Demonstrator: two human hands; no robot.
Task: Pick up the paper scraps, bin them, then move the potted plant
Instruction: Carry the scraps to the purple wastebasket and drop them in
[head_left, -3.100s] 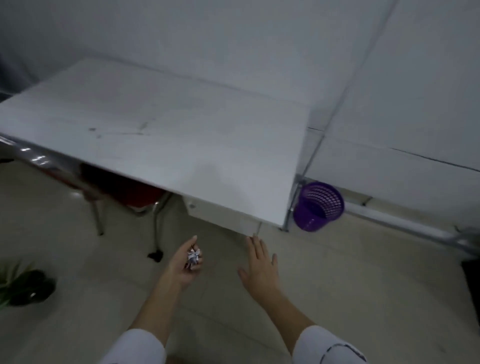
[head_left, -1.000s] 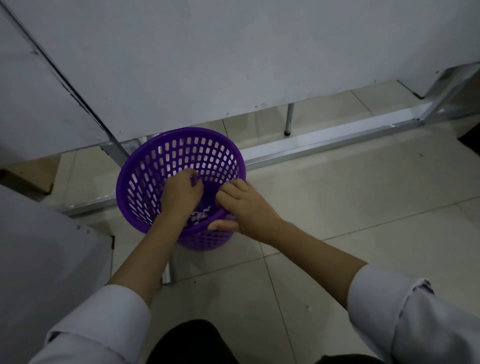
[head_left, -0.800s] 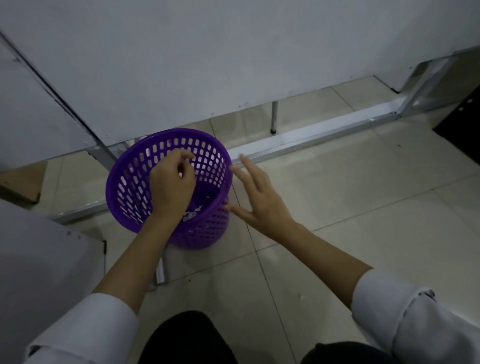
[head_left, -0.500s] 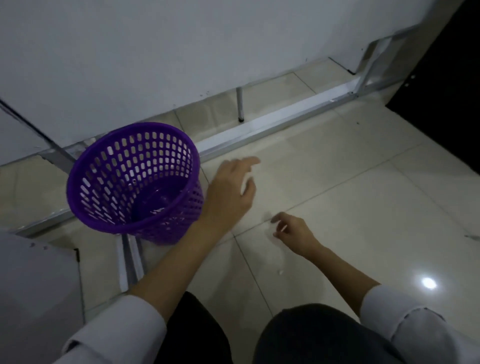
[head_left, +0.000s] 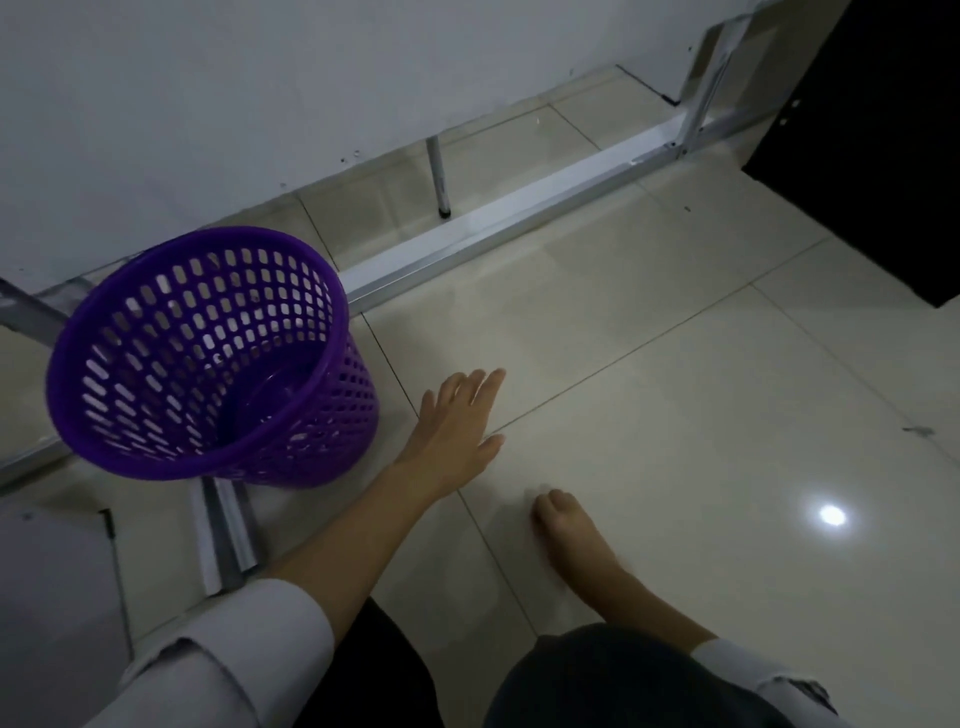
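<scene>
Crouched over pale floor tiles (head_left: 675, 415), I hold my left hand (head_left: 452, 426) flat and spread, empty, just right of the purple mesh bin (head_left: 208, 358). My right hand (head_left: 563, 525) is curled, fingertips down at the floor; whether it pinches a scrap I cannot tell. Paper scraps and potted plant are out of view. I judge scraps featherlight and crushable, best pinched between fingertips.

Glossy beige tiled floor (head_left: 675, 415) with a light reflection (head_left: 832, 515); beyond it, a metal rail (head_left: 493, 218) below a white wall panel (head_left: 311, 78).
</scene>
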